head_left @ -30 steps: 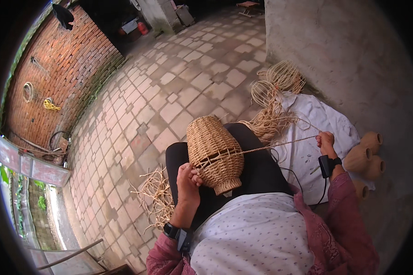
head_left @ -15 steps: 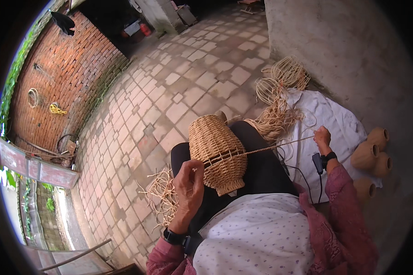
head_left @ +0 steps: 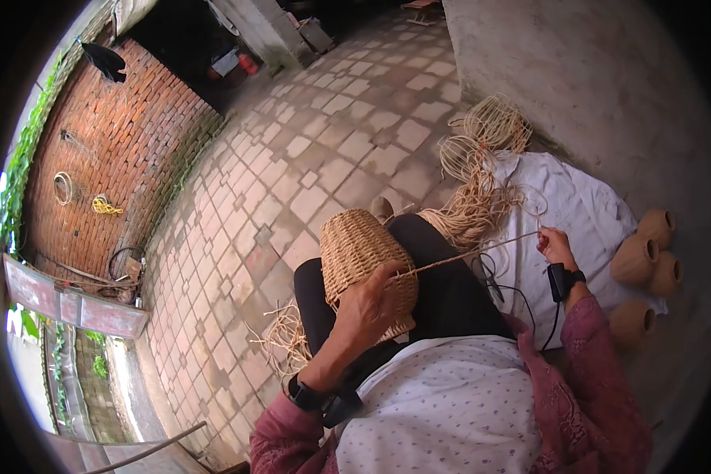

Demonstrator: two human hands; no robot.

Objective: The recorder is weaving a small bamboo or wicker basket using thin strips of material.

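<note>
A tan woven basket (head_left: 359,245) with a narrow end towards me rests on my lap. My left hand (head_left: 365,306) lies across its lower side, fingers bent against the weave and partly hidden, covering much of the narrow end. From beside its fingertips a twisted straw cord (head_left: 466,253) runs to the right, pulled nearly straight. Out at the right, over a white cloth, my right hand (head_left: 557,246) is closed in a pinch on this cord. A loose length of it loops just beyond the fingers.
Bundles of straw cord (head_left: 478,189) lie beyond my right knee beside the white cloth (head_left: 584,197). Several round brown pots (head_left: 634,259) stand at the right. More loose strands (head_left: 283,340) lie left of my lap. A black cable (head_left: 527,304) hangs near my right wrist.
My left hand has moved right, from the basket's left side across its front, hiding the gap in the weave. My right hand has dropped slightly, still pinching the cord. The basket sits a little lower.
</note>
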